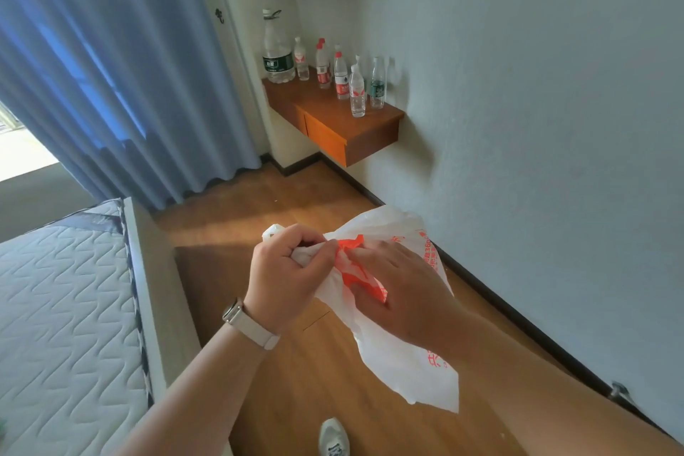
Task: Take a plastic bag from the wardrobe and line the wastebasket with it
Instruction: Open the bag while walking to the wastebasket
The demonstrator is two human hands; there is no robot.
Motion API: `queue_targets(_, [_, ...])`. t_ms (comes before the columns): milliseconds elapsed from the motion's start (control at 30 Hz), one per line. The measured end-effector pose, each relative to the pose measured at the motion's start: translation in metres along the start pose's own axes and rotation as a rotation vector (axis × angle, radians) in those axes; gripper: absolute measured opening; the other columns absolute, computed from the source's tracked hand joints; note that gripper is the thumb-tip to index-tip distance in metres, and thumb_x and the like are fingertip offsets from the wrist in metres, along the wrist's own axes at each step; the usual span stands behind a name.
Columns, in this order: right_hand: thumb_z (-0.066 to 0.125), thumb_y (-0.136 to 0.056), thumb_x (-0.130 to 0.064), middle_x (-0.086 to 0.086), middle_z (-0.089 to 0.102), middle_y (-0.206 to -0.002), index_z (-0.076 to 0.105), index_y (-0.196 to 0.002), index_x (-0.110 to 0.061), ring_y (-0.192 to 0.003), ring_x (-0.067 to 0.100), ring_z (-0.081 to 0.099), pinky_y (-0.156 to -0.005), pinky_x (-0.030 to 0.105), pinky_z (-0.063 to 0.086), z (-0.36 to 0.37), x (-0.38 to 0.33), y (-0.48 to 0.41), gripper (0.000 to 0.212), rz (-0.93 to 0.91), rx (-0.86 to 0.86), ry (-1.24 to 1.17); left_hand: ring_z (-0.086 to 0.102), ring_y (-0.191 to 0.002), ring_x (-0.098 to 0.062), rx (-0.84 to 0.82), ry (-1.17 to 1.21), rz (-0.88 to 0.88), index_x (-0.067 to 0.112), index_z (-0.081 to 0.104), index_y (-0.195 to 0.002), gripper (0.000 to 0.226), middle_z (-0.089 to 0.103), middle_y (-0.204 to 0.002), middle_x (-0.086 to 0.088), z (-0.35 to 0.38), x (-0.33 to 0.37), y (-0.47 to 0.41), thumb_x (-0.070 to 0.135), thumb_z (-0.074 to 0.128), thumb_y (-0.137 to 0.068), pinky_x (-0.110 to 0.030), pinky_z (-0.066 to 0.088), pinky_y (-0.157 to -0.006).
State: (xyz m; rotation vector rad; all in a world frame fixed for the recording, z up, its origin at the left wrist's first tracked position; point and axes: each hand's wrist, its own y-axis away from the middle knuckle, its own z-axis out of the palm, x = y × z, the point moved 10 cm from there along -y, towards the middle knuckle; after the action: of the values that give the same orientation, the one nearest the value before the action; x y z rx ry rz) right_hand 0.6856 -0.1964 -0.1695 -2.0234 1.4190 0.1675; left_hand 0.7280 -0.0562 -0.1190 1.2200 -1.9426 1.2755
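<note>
A white plastic bag (403, 355) with red-orange print hangs crumpled in front of me, above the wooden floor. My left hand (285, 270), with a watch on its wrist, is closed on the bunched top of the bag. My right hand (403, 289) lies against the bag's middle, fingers pinching the red printed part next to the left hand. The bag's lower end dangles free below my right forearm. No wastebasket or wardrobe is in view.
A bare quilted mattress (63, 307) lies at the left. A wall-mounted wooden shelf with a drawer (333, 122) carries several water bottles (340, 74). Blue curtains (111, 67) hang at the back left. The white wall (555, 122) runs along the right. My shoe (333, 437) stands on the wood floor.
</note>
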Motion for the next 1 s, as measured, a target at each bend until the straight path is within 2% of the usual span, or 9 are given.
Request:
queue_targets(267, [0.049, -0.097, -0.047, -0.007, 0.064, -0.124, 0.056, -0.125, -0.027, -0.11, 0.016, 0.061, -0.099, 0.028, 0.037, 0.037, 0.018, -0.142, 0.036, -0.005, 0.007, 0.101, 0.063, -0.073, -0.004, 0.034, 0.068, 0.021, 0.02, 0.069, -0.076, 0.013, 0.065, -0.072, 0.011, -0.034, -0.071, -0.127, 0.01, 0.074, -0.082, -0.009, 0.049, -0.058])
queue_targets(500, [0.048, -0.096, -0.05, -0.006, 0.065, -0.124, 0.053, -0.127, -0.029, -0.109, 0.017, 0.063, -0.102, 0.028, 0.031, 0.074, 0.024, -0.228, 0.038, -0.047, -0.009, 0.062, 0.063, -0.076, -0.004, 0.07, 0.032, 0.015, 0.02, 0.069, -0.078, 0.009, 0.064, -0.073, 0.013, -0.062, -0.125, -0.197, 0.013, 0.073, -0.082, -0.01, 0.05, -0.06])
queue_targets(633, [0.048, -0.096, -0.048, -0.004, 0.064, -0.127, 0.052, -0.129, -0.028, -0.112, 0.019, 0.062, -0.102, 0.032, 0.034, 0.099, 0.037, -0.273, 0.039, -0.086, -0.028, 0.029, 0.062, -0.076, -0.005, 0.133, -0.017, -0.034, 0.02, 0.069, -0.077, 0.009, 0.064, -0.073, 0.012, -0.072, -0.16, -0.232, 0.015, 0.073, -0.083, -0.011, 0.051, -0.06])
queue_targets(767, [0.05, -0.095, -0.046, -0.004, 0.065, -0.125, 0.052, -0.127, -0.027, -0.11, 0.019, 0.062, -0.101, 0.026, 0.033, 0.123, 0.06, -0.315, 0.037, -0.12, -0.05, -0.029, 0.061, -0.072, -0.005, 0.167, -0.054, -0.056, 0.02, 0.068, -0.074, 0.013, 0.064, -0.069, 0.011, -0.068, -0.184, -0.264, 0.011, 0.074, -0.081, -0.008, 0.047, -0.058])
queue_targets(867, [0.055, -0.094, -0.042, -0.004, 0.064, -0.126, 0.05, -0.128, -0.03, -0.111, 0.019, 0.061, -0.101, 0.033, 0.043, 0.143, 0.081, -0.357, 0.036, -0.152, -0.083, -0.1, 0.061, -0.074, -0.004, 0.197, -0.123, -0.071, 0.02, 0.069, -0.075, 0.013, 0.063, -0.069, 0.013, -0.066, -0.204, -0.298, 0.011, 0.074, -0.082, -0.007, 0.047, -0.058])
queue_targets(933, [0.057, -0.095, -0.039, -0.005, 0.064, -0.124, 0.049, -0.129, -0.032, -0.11, 0.017, 0.06, -0.098, 0.033, 0.047, 0.154, 0.098, -0.389, 0.036, -0.199, -0.11, -0.14, 0.061, -0.074, -0.007, 0.241, -0.17, -0.103, 0.021, 0.069, -0.073, 0.013, 0.063, -0.066, 0.013, -0.063, -0.221, -0.327, 0.012, 0.074, -0.081, -0.011, 0.048, -0.058])
queue_targets(1000, [0.058, -0.094, -0.037, -0.006, 0.063, -0.123, 0.049, -0.13, -0.032, -0.109, 0.017, 0.059, -0.095, 0.031, 0.049, 0.16, 0.115, -0.419, 0.037, -0.244, -0.134, -0.162, 0.061, -0.072, -0.009, 0.269, -0.209, -0.136, 0.021, 0.07, -0.071, 0.012, 0.065, -0.071, 0.013, -0.057, -0.234, -0.355, 0.015, 0.074, -0.08, -0.016, 0.05, -0.058])
